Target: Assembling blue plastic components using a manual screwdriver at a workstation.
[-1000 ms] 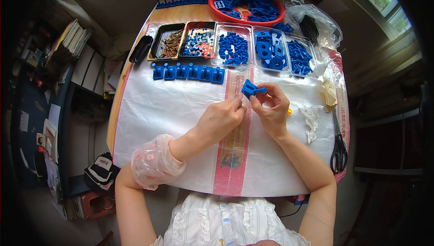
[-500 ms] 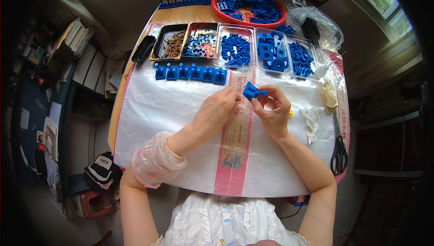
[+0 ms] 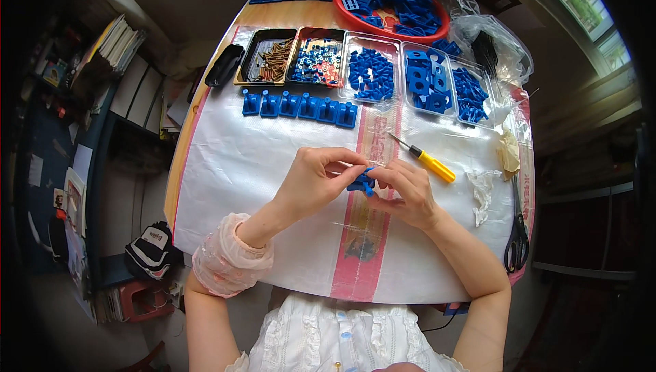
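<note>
Both hands meet over the middle of the table, toward its near edge. Left hand pinches from the left, fingertips closed on a small blue part; right hand grips the same part from the right, fingers curled round it. Part held just above the white sheet, over its pink stripe.

Screwdriver, yellow handle, lies loose on the sheet just beyond the right hand, not touched.

Row of blue blocks stands past the hands, toward the far edge. Behind it, a line of trays: screws, mixed small bits, then three clear trays of blue parts. Red bowl of blue parts at the far edge. Scissors at the right edge. Crumpled tissue near them.
</note>
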{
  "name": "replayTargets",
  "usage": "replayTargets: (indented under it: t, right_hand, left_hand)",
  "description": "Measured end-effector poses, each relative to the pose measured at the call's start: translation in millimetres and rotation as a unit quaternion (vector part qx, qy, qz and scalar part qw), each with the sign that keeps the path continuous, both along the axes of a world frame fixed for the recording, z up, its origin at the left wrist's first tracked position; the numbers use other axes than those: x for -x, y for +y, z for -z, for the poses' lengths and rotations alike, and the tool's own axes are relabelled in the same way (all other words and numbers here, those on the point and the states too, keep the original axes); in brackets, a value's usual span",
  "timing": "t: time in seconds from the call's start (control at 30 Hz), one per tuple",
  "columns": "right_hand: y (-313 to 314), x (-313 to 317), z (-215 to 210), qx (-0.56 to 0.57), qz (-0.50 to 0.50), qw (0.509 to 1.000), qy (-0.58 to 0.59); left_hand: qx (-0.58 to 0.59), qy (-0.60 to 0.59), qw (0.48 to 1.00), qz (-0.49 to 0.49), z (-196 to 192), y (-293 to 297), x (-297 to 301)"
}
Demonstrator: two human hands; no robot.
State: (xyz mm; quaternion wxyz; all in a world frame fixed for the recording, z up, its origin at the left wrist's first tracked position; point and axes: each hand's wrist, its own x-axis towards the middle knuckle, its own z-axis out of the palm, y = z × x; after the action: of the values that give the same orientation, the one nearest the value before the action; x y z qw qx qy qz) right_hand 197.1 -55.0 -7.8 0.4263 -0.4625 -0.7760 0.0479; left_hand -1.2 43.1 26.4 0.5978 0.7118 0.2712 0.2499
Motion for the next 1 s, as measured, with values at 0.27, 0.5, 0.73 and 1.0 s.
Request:
replayTargets:
  t: [0.27, 0.5, 0.73, 1.0]
  right_hand:
    - [0, 0, 1, 0.021, -0.004, 1.0, -0.012]
    - [2, 0, 1, 0.069, 0.025, 0.993, 0.094]
    - [1, -4, 2, 0.122, 0.014, 0.982, 0.141]
    - [3, -2, 1, 0.123, 0.018, 0.982, 0.14]
  left_hand:
    - [0.087, 0.0, 0.996, 0.034, 8, 5, 5]
    - [0.123, -0.023, 0.988, 0.091, 14, 13, 9]
    - [0.154, -0.029, 0.984, 0.089, 20, 14, 6]
    - [0.16, -0.052, 0.984, 0.056, 25, 8, 4]
